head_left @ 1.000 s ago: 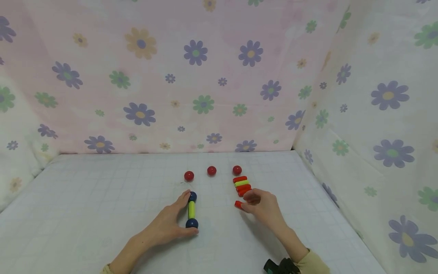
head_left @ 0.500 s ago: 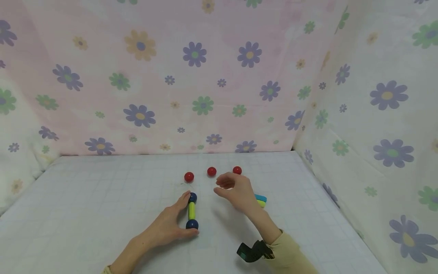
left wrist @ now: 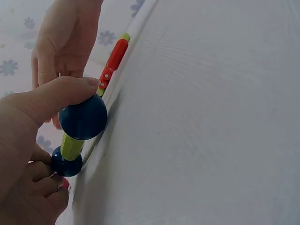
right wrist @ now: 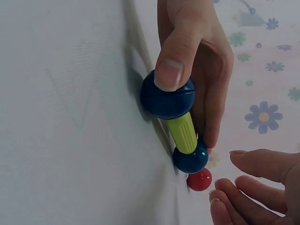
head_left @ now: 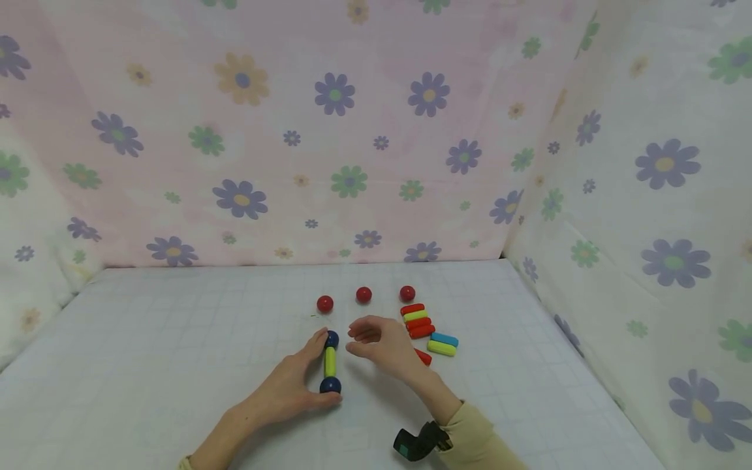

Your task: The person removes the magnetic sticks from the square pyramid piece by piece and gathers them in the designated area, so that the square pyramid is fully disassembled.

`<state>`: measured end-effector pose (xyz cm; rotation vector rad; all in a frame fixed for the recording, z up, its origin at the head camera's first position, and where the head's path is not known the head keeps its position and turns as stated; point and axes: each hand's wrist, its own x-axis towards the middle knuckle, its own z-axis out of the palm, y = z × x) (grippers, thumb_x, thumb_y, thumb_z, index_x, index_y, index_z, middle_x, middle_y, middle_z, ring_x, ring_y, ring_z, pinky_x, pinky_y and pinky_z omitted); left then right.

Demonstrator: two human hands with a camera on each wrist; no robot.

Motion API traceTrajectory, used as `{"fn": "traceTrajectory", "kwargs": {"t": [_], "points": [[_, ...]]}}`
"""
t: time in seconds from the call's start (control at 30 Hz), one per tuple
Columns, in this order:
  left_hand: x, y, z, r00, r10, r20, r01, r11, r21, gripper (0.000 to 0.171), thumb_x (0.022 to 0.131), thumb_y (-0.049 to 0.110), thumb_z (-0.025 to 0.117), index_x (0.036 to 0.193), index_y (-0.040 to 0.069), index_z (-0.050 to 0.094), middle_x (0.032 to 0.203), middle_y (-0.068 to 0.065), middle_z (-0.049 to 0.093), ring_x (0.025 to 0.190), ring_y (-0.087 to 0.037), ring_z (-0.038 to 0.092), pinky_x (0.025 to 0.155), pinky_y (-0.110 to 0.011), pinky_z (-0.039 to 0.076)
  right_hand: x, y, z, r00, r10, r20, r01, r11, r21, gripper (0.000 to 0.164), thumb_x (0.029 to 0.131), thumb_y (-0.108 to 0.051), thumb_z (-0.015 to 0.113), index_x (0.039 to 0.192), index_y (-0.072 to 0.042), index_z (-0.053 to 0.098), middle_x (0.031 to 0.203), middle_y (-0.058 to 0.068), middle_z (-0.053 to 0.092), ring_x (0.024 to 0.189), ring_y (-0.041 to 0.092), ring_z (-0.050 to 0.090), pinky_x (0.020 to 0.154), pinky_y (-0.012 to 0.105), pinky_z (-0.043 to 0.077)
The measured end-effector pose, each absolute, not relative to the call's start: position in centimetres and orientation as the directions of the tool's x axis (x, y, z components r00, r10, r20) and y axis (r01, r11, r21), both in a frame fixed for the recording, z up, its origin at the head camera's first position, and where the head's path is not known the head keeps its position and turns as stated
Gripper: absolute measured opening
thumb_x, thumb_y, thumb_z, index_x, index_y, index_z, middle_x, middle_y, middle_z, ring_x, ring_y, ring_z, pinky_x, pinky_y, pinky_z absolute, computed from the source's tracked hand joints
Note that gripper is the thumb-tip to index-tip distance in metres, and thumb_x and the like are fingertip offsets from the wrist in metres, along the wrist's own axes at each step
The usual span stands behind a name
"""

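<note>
My left hand [head_left: 284, 385] holds two dark blue balls joined by a yellow-green rod [head_left: 330, 363]. Its thumb lies on the near blue ball [right wrist: 166, 102] and its fingers are at the far blue ball [head_left: 332, 339]. Just right of this piece hovers my right hand [head_left: 384, 347], thumb and fingers apart, nothing between them. In the right wrist view, the right hand's fingers [right wrist: 251, 197] show spread beside the far end of the piece. A red rod [head_left: 423, 357] lies partly hidden behind the right hand.
Three red balls [head_left: 363, 295] stand in a row farther back on the white table [head_left: 176, 339]. Right of them lies a stack of red and yellow-green rods [head_left: 418, 322], with a blue rod [head_left: 444, 339] and a yellow-green rod [head_left: 442, 348] beside it. Flowered cloth [head_left: 352, 215] walls the back.
My right hand has let go of the red rod by the stack and moved left, close to the blue-ball piece. The left hand keeps its place and hold.
</note>
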<state>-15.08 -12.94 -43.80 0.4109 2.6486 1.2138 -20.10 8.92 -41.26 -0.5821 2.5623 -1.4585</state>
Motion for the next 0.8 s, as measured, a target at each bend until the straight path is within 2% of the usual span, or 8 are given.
{"fn": "traceTrajectory", "kwargs": {"t": [0.1, 0.23, 0.5, 0.67, 0.8], "points": [[-15.2, -12.9, -43.8, -0.940, 0.335, -0.065, 0.167, 0.617, 0.769, 0.110, 0.075, 0.050, 0.084, 0.160, 0.014, 0.024, 0.166, 0.000, 0.024, 0.150, -0.029, 0.029, 0.118, -0.059, 0.029, -20.0, 8.7, -41.6, -0.907, -0.416, 0.062, -0.266, 0.455, -0.850, 0.035, 0.092, -0.023, 0.073, 0.122, -0.006, 0.067, 0.114, 0.008, 0.073, 0.100, 0.019, 0.068, 0.089, 0.025, 0.057], [-15.2, -12.9, -43.8, -0.931, 0.362, -0.056, 0.184, 0.596, 0.781, 0.107, 0.077, 0.048, 0.083, 0.160, 0.014, 0.024, 0.166, 0.000, 0.024, 0.151, -0.029, 0.028, 0.118, -0.059, 0.029, -20.1, 8.6, -42.3, -0.895, -0.443, 0.052, -0.270, 0.444, -0.854, 0.036, 0.094, -0.024, 0.071, 0.126, -0.007, 0.066, 0.120, 0.008, 0.070, 0.107, 0.022, 0.067, 0.094, 0.032, 0.057], [-15.0, -13.1, -43.8, -0.887, 0.460, -0.032, 0.257, 0.551, 0.794, 0.103, 0.081, 0.044, 0.082, 0.160, 0.014, 0.023, 0.166, -0.001, 0.022, 0.151, -0.027, 0.027, 0.118, -0.057, 0.028, -20.3, 8.6, -43.1, -0.864, -0.504, 0.024, -0.271, 0.424, -0.864, 0.043, 0.096, -0.020, 0.068, 0.136, -0.009, 0.059, 0.134, 0.007, 0.064, 0.124, 0.026, 0.061, 0.105, 0.041, 0.051], [-14.9, -13.1, -43.6, -0.873, 0.486, -0.042, 0.259, 0.534, 0.805, 0.101, 0.081, 0.041, 0.081, 0.160, 0.016, 0.023, 0.165, 0.000, 0.026, 0.150, -0.028, 0.029, 0.118, -0.058, 0.027, -20.4, 8.7, -43.3, -0.850, -0.525, 0.039, -0.307, 0.433, -0.847, 0.042, 0.093, -0.016, 0.071, 0.134, -0.009, 0.062, 0.130, 0.006, 0.067, 0.121, 0.025, 0.063, 0.105, 0.042, 0.050], [-14.8, -13.1, -43.5, -0.872, 0.486, -0.060, 0.248, 0.545, 0.801, 0.100, 0.082, 0.041, 0.081, 0.160, 0.018, 0.024, 0.162, -0.006, 0.034, 0.148, -0.030, 0.034, 0.117, -0.059, 0.030, -20.6, 9.1, -43.3, -0.857, -0.513, 0.038, -0.313, 0.461, -0.830, 0.042, 0.091, -0.013, 0.073, 0.131, -0.011, 0.064, 0.125, 0.004, 0.068, 0.115, 0.023, 0.065, 0.103, 0.041, 0.052]]}}
